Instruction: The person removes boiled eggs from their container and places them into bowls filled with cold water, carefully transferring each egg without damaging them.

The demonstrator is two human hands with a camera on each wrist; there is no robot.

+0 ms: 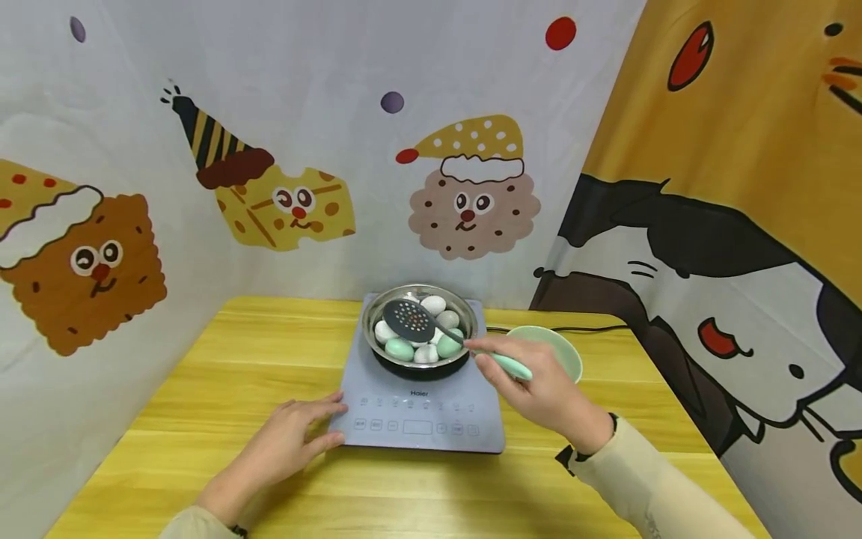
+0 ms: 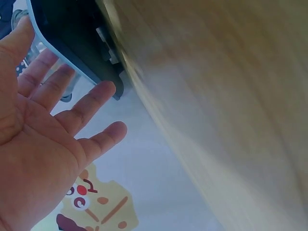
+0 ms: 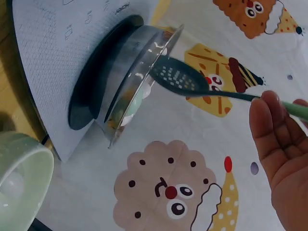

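Observation:
My right hand (image 1: 535, 382) grips the pale green handle of a slotted spoon (image 1: 407, 320). The spoon's dark perforated head is over several eggs, some white or greyish and some light green (image 1: 399, 349), in a round steel pan (image 1: 469, 318). In the right wrist view the spoon head (image 3: 179, 76) is at the pan's rim; whether it touches an egg cannot be told. Beneath the pan lies a flat induction cooker (image 1: 377, 389). With fingers fairly straight and spread, my left hand (image 1: 289, 438) touches the cooker's left edge; its palm shows in the left wrist view (image 2: 43, 134).
A light green bowl (image 1: 566, 352) stands right of the cooker, partly behind my right hand; a rounded white thing (image 3: 12, 186) lies inside. A black cord (image 1: 599, 328) runs along the back of the wooden table (image 1: 283, 352). Printed cloth (image 1: 323, 90) hangs behind and on both sides.

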